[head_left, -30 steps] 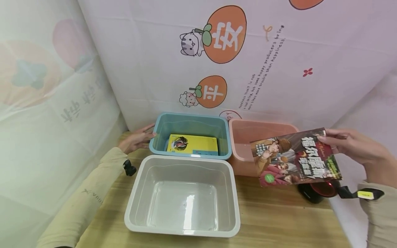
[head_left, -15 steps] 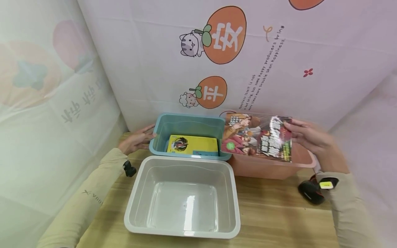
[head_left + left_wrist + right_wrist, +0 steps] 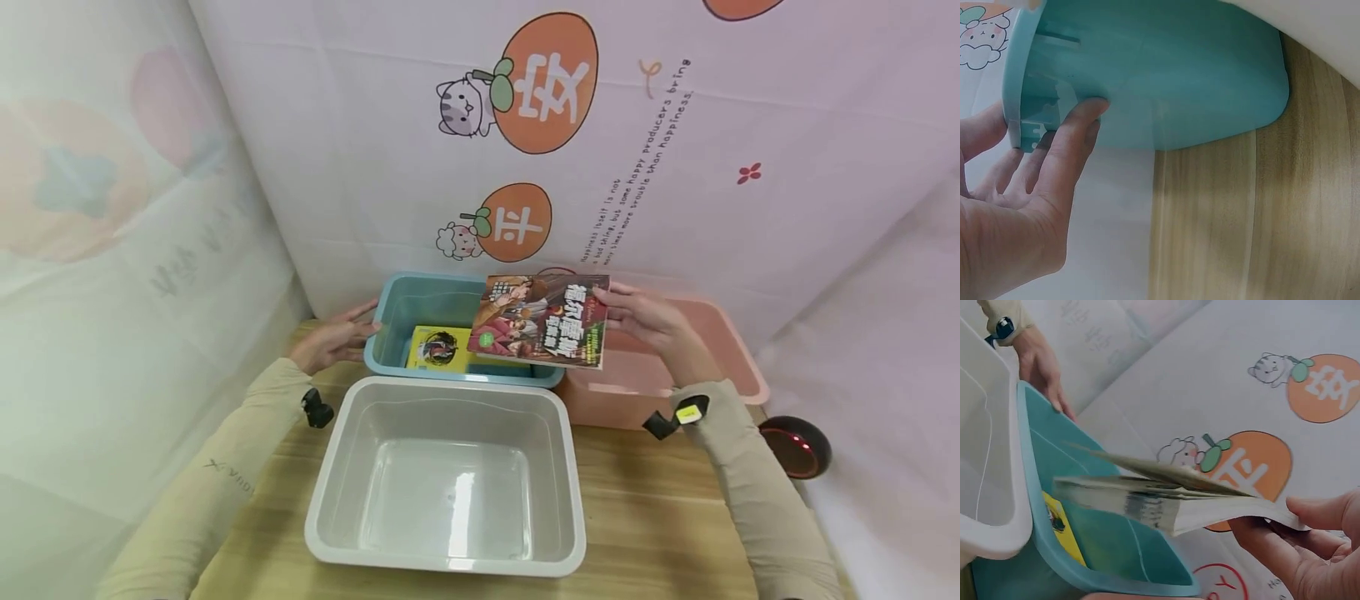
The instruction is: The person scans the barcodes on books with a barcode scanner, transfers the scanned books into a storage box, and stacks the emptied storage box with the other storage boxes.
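My right hand [image 3: 641, 317] pinches a paperback book [image 3: 543, 321] by its right edge and holds it face up over the right part of the teal bin [image 3: 423, 298]. In the right wrist view, the pages fan apart at the free end. Inside the bin lies a yellow book [image 3: 435, 346] with a dark round picture, partly covered by the held one in the head view. My left hand [image 3: 326, 343] is at the bin's left end. The left wrist view has its thumb at the rim and its fingers [image 3: 1088, 115] under the lip against the outer wall.
A light grey bin [image 3: 450, 483] stands in front of the teal one. To the right is a pink bin [image 3: 708, 358], with a black round device [image 3: 795, 447] beside it on the wooden table [image 3: 645, 533]. White printed cloth [image 3: 337, 125] hangs behind and at the sides.
My right hand has carried the book leftward, from the right of the pink bin, across it, to above the teal bin. My left hand has stayed in place.
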Demonstrator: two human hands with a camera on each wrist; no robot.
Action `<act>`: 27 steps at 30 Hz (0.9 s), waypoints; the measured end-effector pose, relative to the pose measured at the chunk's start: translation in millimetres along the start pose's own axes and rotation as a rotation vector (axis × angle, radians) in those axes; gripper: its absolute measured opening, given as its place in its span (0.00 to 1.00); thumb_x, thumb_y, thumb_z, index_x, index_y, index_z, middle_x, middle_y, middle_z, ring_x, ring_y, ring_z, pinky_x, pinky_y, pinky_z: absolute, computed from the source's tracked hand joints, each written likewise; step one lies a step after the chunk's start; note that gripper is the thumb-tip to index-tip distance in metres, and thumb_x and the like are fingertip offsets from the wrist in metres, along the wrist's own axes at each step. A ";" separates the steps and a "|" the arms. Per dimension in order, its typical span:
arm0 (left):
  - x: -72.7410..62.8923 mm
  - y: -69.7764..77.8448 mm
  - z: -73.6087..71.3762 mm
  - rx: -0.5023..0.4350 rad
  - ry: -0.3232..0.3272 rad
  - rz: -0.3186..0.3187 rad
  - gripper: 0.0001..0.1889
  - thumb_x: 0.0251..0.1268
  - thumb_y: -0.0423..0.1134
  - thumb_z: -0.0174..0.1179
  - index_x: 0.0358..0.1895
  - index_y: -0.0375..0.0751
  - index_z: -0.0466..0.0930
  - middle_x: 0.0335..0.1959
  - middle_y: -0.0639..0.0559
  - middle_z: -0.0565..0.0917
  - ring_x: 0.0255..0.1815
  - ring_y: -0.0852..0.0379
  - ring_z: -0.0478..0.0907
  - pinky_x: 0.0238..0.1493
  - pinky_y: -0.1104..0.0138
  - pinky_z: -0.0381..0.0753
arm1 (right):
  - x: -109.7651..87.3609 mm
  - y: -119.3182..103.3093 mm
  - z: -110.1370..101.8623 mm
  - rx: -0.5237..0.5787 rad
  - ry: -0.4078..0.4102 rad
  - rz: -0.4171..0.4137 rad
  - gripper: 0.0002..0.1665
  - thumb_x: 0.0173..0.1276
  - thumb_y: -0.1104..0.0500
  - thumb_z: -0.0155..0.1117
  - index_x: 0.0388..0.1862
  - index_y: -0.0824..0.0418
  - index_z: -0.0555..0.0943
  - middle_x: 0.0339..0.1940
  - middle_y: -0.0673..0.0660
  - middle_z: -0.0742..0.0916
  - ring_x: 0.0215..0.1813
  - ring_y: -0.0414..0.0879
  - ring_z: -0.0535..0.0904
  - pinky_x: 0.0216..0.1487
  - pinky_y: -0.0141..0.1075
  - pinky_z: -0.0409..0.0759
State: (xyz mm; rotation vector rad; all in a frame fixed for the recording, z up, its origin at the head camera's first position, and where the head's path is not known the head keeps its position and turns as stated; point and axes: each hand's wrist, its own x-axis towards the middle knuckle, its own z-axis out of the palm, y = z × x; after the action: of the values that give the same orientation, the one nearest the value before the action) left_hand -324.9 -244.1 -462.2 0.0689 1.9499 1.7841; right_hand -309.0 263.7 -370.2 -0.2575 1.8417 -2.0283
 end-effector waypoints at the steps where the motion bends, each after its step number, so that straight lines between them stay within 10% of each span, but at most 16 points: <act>1: 1.0 -0.2 1.4 -0.006 0.002 -0.003 0.40 0.85 0.38 0.51 0.88 0.56 0.39 0.82 0.32 0.59 0.79 0.29 0.61 0.69 0.48 0.77 | 11.0 -2.6 4.9 0.058 0.023 0.080 0.23 0.85 0.63 0.51 0.75 0.64 0.70 0.47 0.50 0.90 0.49 0.42 0.88 0.53 0.34 0.87; 5: 2.2 -2.1 3.7 0.000 0.000 0.003 0.39 0.85 0.38 0.50 0.88 0.55 0.38 0.82 0.31 0.60 0.79 0.28 0.60 0.63 0.54 0.82 | 37.2 5.6 17.4 -0.054 0.011 0.147 0.34 0.87 0.63 0.47 0.85 0.68 0.53 0.47 0.47 0.88 0.49 0.39 0.87 0.55 0.34 0.86; 12: 1.8 -5.3 2.5 -0.013 -0.014 0.008 0.39 0.85 0.37 0.49 0.88 0.54 0.37 0.83 0.32 0.57 0.80 0.27 0.57 0.73 0.42 0.72 | 73.1 31.6 46.3 -0.112 0.072 0.207 0.29 0.85 0.64 0.50 0.81 0.67 0.62 0.68 0.61 0.78 0.67 0.51 0.78 0.71 0.48 0.78; 18: 2.0 -4.6 0.9 -0.009 -0.004 0.001 0.39 0.86 0.37 0.49 0.88 0.55 0.37 0.83 0.33 0.57 0.80 0.28 0.58 0.71 0.46 0.75 | 96.9 44.4 68.8 -0.020 0.090 0.264 0.38 0.85 0.67 0.48 0.87 0.64 0.48 0.85 0.69 0.61 0.84 0.63 0.58 0.81 0.56 0.62; 27: 2.7 -0.8 0.6 -0.025 -0.016 0.004 0.39 0.86 0.36 0.48 0.88 0.54 0.35 0.85 0.33 0.51 0.81 0.29 0.57 0.77 0.38 0.65 | 100.7 47.1 83.9 -0.365 0.192 0.214 0.37 0.81 0.67 0.57 0.84 0.64 0.58 0.75 0.71 0.75 0.74 0.65 0.74 0.75 0.54 0.74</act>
State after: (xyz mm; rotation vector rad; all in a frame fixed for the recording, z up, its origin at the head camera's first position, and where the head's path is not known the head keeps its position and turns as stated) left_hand -326.8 -242.7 -463.8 0.0786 1.9172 1.8049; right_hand -360.5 143.7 -418.7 0.0391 2.2470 -1.6142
